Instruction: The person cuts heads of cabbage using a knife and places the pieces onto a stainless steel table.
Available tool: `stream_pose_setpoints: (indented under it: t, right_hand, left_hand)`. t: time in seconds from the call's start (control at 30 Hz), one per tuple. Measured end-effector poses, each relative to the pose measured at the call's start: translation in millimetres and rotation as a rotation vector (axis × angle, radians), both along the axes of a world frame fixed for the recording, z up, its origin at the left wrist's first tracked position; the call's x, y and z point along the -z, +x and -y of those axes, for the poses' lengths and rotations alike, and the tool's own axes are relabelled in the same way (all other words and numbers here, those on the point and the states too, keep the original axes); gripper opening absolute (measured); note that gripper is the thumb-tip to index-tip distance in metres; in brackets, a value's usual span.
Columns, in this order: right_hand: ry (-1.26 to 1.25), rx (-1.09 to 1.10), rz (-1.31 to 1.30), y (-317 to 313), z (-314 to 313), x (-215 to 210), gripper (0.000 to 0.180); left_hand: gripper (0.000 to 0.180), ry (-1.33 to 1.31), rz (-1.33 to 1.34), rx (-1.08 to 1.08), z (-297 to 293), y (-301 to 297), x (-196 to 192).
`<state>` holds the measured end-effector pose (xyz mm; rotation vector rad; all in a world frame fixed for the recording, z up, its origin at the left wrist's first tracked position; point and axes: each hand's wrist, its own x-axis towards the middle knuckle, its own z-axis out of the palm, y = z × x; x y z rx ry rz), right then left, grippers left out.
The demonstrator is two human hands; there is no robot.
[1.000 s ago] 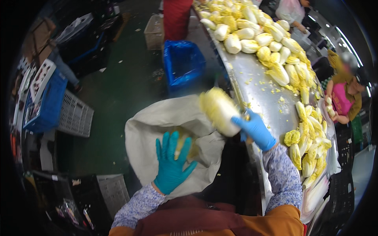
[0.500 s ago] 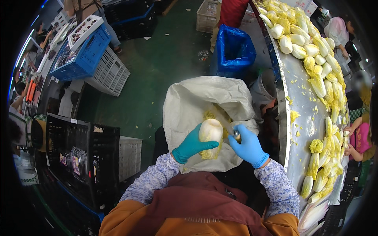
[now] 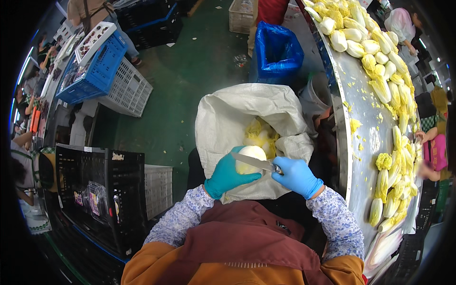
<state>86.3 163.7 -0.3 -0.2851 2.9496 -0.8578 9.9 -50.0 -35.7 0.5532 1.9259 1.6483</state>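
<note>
My left hand, in a teal glove, cups a pale napa cabbage over the mouth of a white woven sack. In my blue-gloved right hand is a knife, gripped by its handle. Its blade lies across the cabbage's white face, pointing left toward my left thumb and fingers. Whether the edge has entered the cabbage I cannot tell. Loose yellow leaves rest inside the sack just beyond the cabbage. My left palm hides the cabbage's near left side.
On my right runs a metal table heaped with napa cabbages. Beyond the sack stand a blue-lined bin and a white bucket. Black crates flank my left, with blue and white crates farther off. Other people work at both sides.
The knife has come up out of the sack and now lies across the cabbage. My left hand has tipped the cabbage so its white face shows. The view has shifted slightly.
</note>
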Motion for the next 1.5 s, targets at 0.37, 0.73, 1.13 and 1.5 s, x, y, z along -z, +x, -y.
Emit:
stream_pose_setpoints:
  t: [0.37,0.73,1.13,1.5]
  right_hand:
    - [-0.122,0.065,0.121,11,6,43,0.018]
    - [-0.168,0.382,0.256,13,-3,64,0.017]
    - [-0.075,0.067,0.057,12,14,19,0.014]
    - [-0.092,0.187,0.168,17,-4,51,0.018]
  left_hand:
    - [0.074,-0.018,-0.104,0.016,13,9,39]
    - [0.080,-0.069,-0.052,0.115,15,-4,30]
    - [0.079,0.023,0.113,0.181,12,-2,27]
    - [0.071,0.030,0.123,0.180,16,4,28]
